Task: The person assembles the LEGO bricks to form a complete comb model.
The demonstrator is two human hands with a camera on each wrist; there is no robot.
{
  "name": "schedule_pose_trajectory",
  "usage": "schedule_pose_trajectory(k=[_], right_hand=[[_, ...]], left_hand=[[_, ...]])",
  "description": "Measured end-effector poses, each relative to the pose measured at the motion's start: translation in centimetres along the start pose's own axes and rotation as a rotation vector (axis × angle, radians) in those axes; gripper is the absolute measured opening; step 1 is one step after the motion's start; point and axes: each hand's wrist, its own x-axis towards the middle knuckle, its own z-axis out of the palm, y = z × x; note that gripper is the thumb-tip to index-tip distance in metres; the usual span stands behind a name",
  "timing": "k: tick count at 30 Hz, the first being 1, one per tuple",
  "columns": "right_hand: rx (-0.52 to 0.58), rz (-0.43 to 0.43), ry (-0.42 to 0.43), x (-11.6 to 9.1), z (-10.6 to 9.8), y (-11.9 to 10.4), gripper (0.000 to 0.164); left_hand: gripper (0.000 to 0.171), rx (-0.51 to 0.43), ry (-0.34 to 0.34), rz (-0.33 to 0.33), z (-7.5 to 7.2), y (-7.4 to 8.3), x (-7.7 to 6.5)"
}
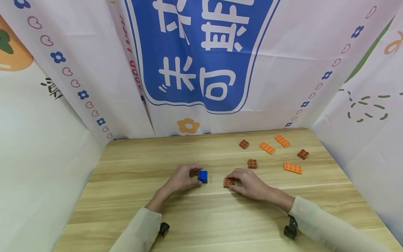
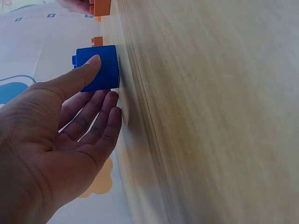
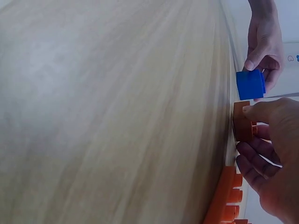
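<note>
At the middle of the table, my left hand (image 1: pixel 183 179) pinches a blue toy building brick (image 1: pixel 203 177) between thumb and fingers. Its studs face up, and the left wrist view shows the thumb flat against one side of the blue brick (image 2: pixel 106 70). A short gap to the right, my right hand (image 1: pixel 250 184) pinches a brown four-stud brick (image 1: pixel 227 182). In the right wrist view the thumb presses the near face of the brown brick (image 3: pixel 241 122), low at the tabletop; the blue brick (image 3: pixel 251 84) shows just beyond it.
Toward the back right of the wooden table (image 1: pixel 141 157) lie several loose pieces. Brown bricks sit at the back (image 1: pixel 244 144), nearer my right hand (image 1: pixel 252 163) and far right (image 1: pixel 303 154). Orange plates (image 1: pixel 267 147) lie among them. Printed cloth (image 1: pixel 277 80) hangs behind and beside the table.
</note>
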Motion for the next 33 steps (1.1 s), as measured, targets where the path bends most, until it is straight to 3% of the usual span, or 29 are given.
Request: schedule_pose_trajectory(k=[12, 21, 33], right_hand=[[0.054, 0.008, 0.021, 0.4, -0.3, -0.3, 0.034], [0.074, -0.04, 0.066, 1.1, -0.2, -0.6, 0.034], [0.101, -0.11, 0.125, 2.6, -0.2, -1.1, 0.034]], left_hand=[[0.039, 0.01, 0.014, -0.031, 0.2, 0.2, 0.2], [0.035, 0.011, 0.02, -0.019, 0.2, -0.1, 0.4], [0.037, 0.013, -0.001, -0.079, 0.0, -0.2, 0.6]])
